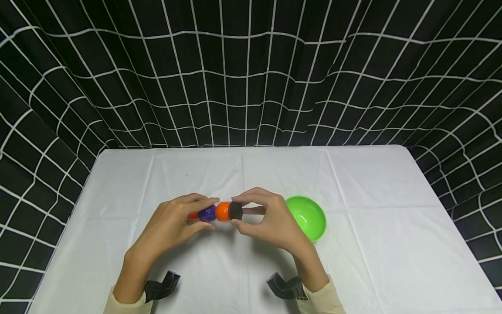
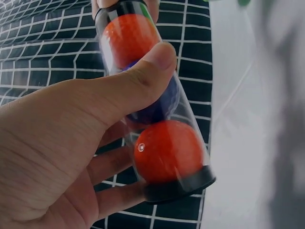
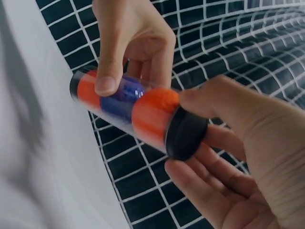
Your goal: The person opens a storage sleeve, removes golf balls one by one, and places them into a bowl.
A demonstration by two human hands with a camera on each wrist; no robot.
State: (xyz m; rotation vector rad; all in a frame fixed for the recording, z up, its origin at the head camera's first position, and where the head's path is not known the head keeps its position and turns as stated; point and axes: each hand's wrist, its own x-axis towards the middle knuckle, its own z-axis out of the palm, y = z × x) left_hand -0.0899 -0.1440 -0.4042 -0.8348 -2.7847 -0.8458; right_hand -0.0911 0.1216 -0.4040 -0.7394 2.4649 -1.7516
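A clear tube [image 2: 189, 113] lies roughly level above the table, with two orange balls and a purple ball [image 1: 207, 213] between them inside. Both of its ends carry black caps. My left hand [image 1: 168, 222] grips the tube around its middle and left part, thumb on the near side and fingers behind. At the right end, my right hand [image 1: 272, 218] holds the black cap [image 1: 235, 211] between thumb and fingers, beside the orange ball [image 1: 222, 211]. In the right wrist view this cap [image 3: 187, 133] sits flush on the tube, as far as I can see.
A green bowl [image 1: 307, 213] stands on the white-covered table [image 1: 376, 183], just right of my right hand. Black cloth with a white grid [image 1: 235, 91] hangs behind the table and at both sides. A dark wrist mount [image 1: 162, 285] juts from each wrist.
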